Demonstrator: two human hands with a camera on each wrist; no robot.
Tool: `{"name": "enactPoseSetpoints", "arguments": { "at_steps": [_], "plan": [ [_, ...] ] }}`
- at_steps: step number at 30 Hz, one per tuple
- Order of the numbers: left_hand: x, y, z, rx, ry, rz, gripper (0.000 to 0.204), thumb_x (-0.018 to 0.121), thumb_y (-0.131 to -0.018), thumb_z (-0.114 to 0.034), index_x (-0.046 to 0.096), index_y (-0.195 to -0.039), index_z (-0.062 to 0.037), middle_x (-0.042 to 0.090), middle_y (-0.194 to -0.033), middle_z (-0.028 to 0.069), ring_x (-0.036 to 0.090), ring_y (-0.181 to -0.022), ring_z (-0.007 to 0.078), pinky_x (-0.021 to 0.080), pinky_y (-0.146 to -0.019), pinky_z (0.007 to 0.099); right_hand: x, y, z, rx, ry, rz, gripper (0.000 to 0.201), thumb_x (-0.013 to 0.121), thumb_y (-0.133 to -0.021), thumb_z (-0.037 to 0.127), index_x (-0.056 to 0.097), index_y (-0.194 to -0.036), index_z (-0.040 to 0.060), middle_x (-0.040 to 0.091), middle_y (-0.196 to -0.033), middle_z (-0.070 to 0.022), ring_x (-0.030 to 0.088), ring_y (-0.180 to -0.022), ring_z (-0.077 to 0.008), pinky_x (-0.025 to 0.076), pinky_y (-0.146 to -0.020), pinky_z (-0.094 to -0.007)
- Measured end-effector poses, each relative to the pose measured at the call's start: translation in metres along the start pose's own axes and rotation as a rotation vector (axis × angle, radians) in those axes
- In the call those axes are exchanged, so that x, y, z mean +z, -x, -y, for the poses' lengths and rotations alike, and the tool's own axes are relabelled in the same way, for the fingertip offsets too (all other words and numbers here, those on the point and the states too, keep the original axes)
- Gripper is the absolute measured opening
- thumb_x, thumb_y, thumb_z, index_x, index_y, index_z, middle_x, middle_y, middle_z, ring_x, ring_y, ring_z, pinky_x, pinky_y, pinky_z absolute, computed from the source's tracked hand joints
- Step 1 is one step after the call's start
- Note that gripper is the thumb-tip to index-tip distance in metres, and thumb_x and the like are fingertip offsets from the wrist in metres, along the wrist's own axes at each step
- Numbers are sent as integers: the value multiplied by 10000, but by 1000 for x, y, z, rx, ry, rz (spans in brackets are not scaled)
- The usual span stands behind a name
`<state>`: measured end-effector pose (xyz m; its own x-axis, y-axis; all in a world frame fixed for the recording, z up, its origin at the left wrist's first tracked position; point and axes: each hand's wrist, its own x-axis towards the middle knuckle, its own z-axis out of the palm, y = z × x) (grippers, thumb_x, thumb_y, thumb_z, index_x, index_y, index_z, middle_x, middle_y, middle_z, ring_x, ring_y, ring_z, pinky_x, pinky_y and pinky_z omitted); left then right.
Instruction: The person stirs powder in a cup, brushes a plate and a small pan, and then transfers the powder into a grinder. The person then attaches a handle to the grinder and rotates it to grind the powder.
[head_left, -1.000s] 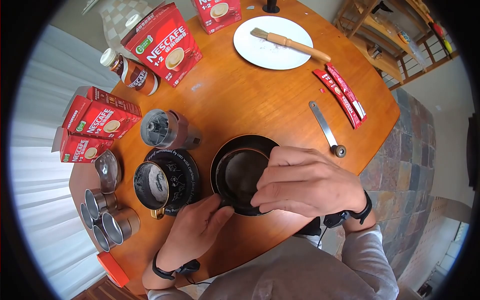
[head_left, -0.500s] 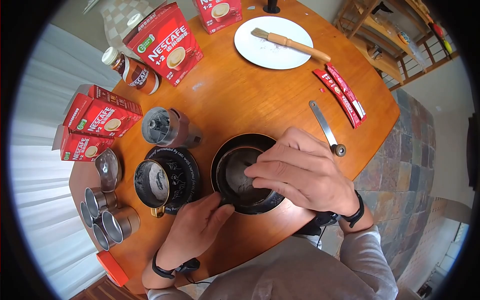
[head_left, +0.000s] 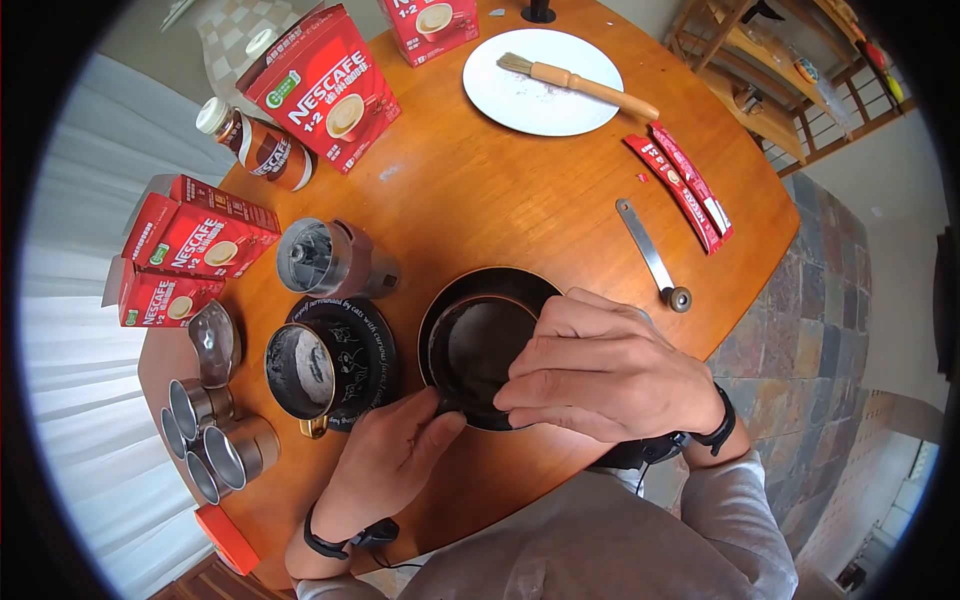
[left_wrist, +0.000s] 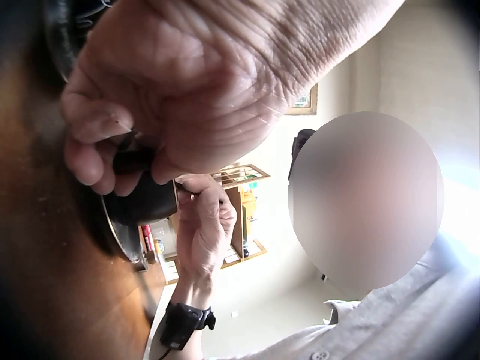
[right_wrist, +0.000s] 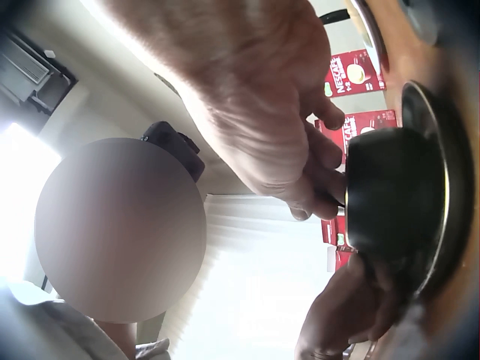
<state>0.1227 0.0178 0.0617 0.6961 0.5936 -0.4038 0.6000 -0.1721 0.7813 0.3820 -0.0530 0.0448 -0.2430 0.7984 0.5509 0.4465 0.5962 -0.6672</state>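
A black cup (head_left: 480, 345) stands on a dark gold-rimmed saucer (head_left: 447, 293), with dark liquid inside. My left hand (head_left: 385, 455) pinches the cup's handle at the near-left side; in the left wrist view, the fingers of that hand (left_wrist: 172, 90) curl round the dark handle (left_wrist: 133, 160). Above the cup's right rim, my right hand (head_left: 620, 375) has its fingertips pinched together. The right wrist view shows a sliver of something thin and dark between the fingertips of that hand (right_wrist: 319, 180), at the mouth of the cup (right_wrist: 394, 195); its lower end is hidden.
Left of the cup are a second cup (head_left: 300, 370) with pale powder, a grinder (head_left: 345, 258), metal cups (head_left: 240, 450) and a glass dish (head_left: 214, 342). Red boxes (head_left: 335, 95) and a bottle (head_left: 265, 150) stand behind. A brush (head_left: 570, 80) on a plate (head_left: 500, 108), sachets (head_left: 680, 190) and a crank (head_left: 645, 245) lie right.
Over the cup, my right hand first moved up and left, then back down to the right near its earlier place. My left hand still pinches the handle.
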Motion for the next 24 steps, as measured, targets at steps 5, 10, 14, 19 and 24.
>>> {"name": "enactPoseSetpoints", "arguments": {
  "at_steps": [5,10,14,19,24],
  "plan": [
    [0,0,2,9,5,-1,308,662,-1041,-248,546,-892,-4,557,-764,224,572,-729,477,425,-600,497,-4,-4,0,9,105,-85,217,854,-772,142,714,-920,68,568,-835,-34,524,-780,-240,452,-654,-369],
    [-4,1,1,-12,-57,41,207,579,-1044,-167,690,-1092,1,622,-723,85,601,-640,159,481,-621,321,4,-6,-3,36,256,-142,236,865,-746,114,718,-920,51,594,-849,-46,539,-767,-239,473,-633,-351],
    [-4,1,2,9,-66,34,218,578,-1053,-180,685,-1102,3,622,-722,100,605,-649,175,482,-628,332,-4,0,9,63,145,-65,215,861,-746,92,720,-899,39,612,-865,-52,541,-749,-241,467,-600,-353],
    [-1,0,-2,6,-12,8,316,644,-1054,-281,547,-906,-19,597,-775,212,610,-760,474,436,-608,516,1,-8,5,51,202,-139,208,860,-746,70,731,-902,27,624,-849,-59,537,-732,-243,468,-582,-369],
    [-1,1,-1,26,-37,4,316,638,-1058,-286,548,-910,-22,614,-784,211,621,-766,474,446,-614,520,-8,-3,15,116,198,-37,176,857,-787,78,762,-914,3,687,-863,-85,587,-745,-251,482,-625,-354]
  ]
}}
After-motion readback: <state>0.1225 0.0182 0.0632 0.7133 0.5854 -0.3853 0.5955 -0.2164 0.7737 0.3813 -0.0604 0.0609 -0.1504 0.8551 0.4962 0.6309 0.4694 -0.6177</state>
